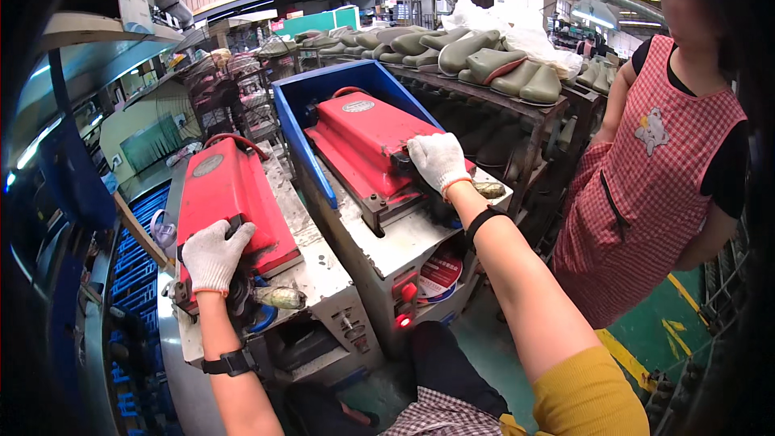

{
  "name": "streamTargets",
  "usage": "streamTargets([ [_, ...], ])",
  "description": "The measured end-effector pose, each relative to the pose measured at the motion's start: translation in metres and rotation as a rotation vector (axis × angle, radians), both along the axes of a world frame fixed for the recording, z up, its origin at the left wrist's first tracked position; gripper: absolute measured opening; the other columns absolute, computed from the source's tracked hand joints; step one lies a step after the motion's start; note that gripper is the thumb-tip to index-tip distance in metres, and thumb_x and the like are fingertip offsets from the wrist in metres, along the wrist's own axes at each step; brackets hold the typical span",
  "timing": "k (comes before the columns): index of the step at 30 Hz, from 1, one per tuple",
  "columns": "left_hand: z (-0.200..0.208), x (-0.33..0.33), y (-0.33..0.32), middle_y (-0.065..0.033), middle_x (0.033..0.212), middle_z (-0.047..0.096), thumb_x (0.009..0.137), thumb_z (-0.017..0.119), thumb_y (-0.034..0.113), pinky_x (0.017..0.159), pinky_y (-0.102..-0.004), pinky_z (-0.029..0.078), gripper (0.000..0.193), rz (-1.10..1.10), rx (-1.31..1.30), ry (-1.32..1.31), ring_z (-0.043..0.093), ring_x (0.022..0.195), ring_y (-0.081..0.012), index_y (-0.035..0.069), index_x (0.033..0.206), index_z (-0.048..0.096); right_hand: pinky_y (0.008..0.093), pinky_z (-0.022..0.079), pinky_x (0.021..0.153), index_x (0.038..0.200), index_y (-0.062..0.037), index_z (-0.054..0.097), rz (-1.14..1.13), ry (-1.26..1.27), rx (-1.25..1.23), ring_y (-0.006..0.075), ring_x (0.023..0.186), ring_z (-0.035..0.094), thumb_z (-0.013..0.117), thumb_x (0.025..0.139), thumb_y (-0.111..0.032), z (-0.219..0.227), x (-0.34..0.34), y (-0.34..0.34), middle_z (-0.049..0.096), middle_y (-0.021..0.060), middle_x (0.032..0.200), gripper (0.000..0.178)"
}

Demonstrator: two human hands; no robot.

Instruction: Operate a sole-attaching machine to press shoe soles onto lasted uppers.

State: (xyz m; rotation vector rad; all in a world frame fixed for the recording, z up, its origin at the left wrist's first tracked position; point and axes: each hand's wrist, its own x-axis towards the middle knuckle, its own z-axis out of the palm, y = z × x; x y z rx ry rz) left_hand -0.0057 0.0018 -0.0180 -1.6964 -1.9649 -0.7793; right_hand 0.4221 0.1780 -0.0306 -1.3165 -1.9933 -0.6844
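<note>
Two red machine covers sit side by side in front of me, the left cover on a white base and the right cover on another. My left hand, in a white knit glove, is closed around the black handle at the near end of the left cover. On the other machine, my right hand, gloved the same way, grips a dark handle at that cover's near right edge. A tape-wrapped grip sticks out below my left hand, and a similar wrapped grip shows beside my right wrist.
A blue metal guard surrounds the right machine's back and left side. Behind it, a rack carries many olive-green shoes. A person in a checked apron stands close at my right. Blue rollers run along the left.
</note>
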Motion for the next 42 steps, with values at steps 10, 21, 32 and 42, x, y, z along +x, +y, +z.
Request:
streamTargets([
  [10, -0.004, 0.001, 0.000, -0.0173, 0.067, 0.069, 0.085, 0.074, 0.065, 0.061, -0.0488, 0.052, 0.056, -0.006, -0.002, 0.012, 0.071, 0.067, -0.0379, 0.011, 0.071, 0.072, 0.0485, 0.052, 0.074, 0.086, -0.0180, 0.073, -0.021, -0.034, 0.033, 0.0313, 0.078, 0.073, 0.053, 0.103, -0.032, -0.003, 0.003, -0.004, 0.076, 0.0080, 0.082, 0.031],
  [21, 0.001, 0.000, -0.004, -0.0168, 0.068, 0.069, 0.086, 0.073, 0.066, 0.062, -0.0478, 0.053, 0.057, 0.002, -0.030, -0.001, 0.072, 0.068, -0.0370, 0.012, 0.072, 0.074, 0.0502, 0.052, 0.074, 0.083, -0.0144, 0.073, 0.005, -0.036, 0.046, 0.0346, 0.078, 0.072, 0.051, 0.104, -0.031, -0.003, 0.000, -0.001, 0.074, 0.0114, 0.081, 0.034],
  [32, 0.004, 0.002, -0.005, -0.0172, 0.069, 0.069, 0.085, 0.073, 0.067, 0.062, -0.0471, 0.053, 0.057, 0.008, -0.047, -0.026, 0.073, 0.068, -0.0369, 0.012, 0.073, 0.074, 0.0498, 0.052, 0.073, 0.084, -0.0163, 0.073, 0.013, -0.057, 0.054, 0.0349, 0.078, 0.072, 0.052, 0.103, -0.031, -0.006, 0.004, 0.004, 0.074, 0.0112, 0.081, 0.032],
  [42, 0.007, 0.005, -0.006, -0.0189, 0.075, 0.069, 0.089, 0.069, 0.065, 0.067, -0.0471, 0.052, 0.057, 0.014, -0.123, -0.044, 0.072, 0.075, -0.0381, 0.009, 0.076, 0.073, 0.0493, 0.054, 0.074, 0.089, -0.0166, 0.075, -0.028, -0.084, 0.015, 0.0335, 0.082, 0.073, 0.051, 0.104, -0.031, 0.000, 0.004, -0.005, 0.075, 0.0098, 0.085, 0.031],
])
